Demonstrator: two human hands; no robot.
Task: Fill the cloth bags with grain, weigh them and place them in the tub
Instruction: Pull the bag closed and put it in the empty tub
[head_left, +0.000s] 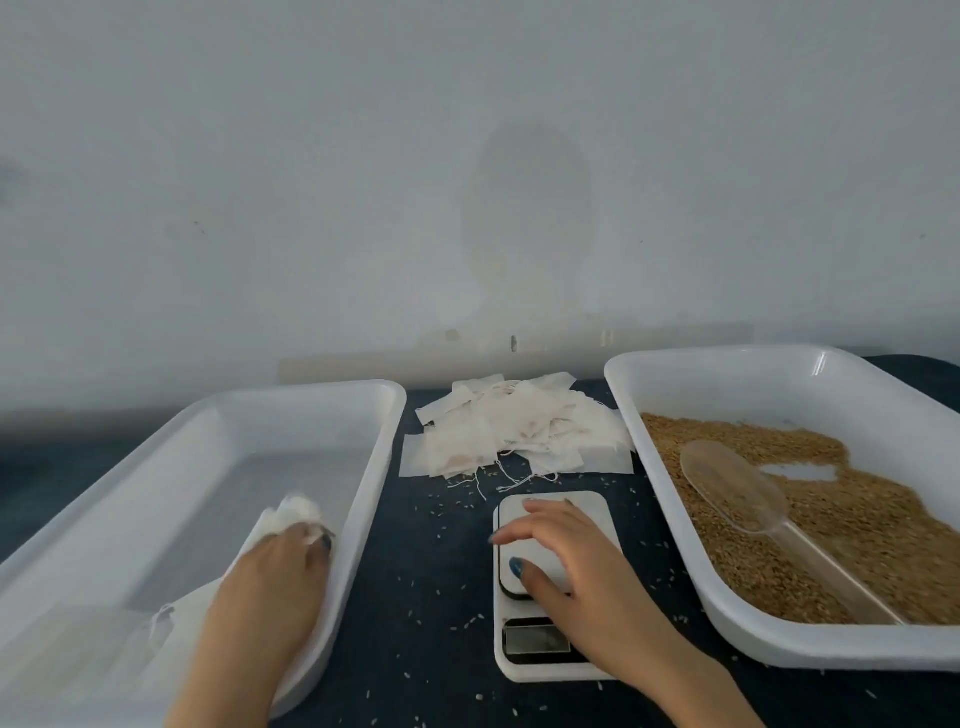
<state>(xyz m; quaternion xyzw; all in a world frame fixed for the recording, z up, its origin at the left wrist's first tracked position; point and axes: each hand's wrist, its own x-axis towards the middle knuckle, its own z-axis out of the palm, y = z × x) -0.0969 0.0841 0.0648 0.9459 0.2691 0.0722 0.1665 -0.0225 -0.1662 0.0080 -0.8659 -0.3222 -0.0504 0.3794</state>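
My left hand (280, 571) reaches into the white tub (374, 467) on the left and grips a filled white cloth bag (296, 514) by its gathered top. Another bag (176, 623) lies in the tub near my wrist. My right hand (561, 551) hovers with relaxed, spread fingers over the white scale (550, 665) at centre; whether it touches the platform I cannot tell. A heap of empty cloth bags (514, 431) lies behind the scale. The white tray (649, 431) on the right holds brown grain (857, 519) and a clear plastic scoop (737, 488).
Everything stands on a dark blue table (431, 571) sprinkled with loose grains around the scale. A pale wall rises right behind the table. The tub and the tray flank the scale closely on either side.
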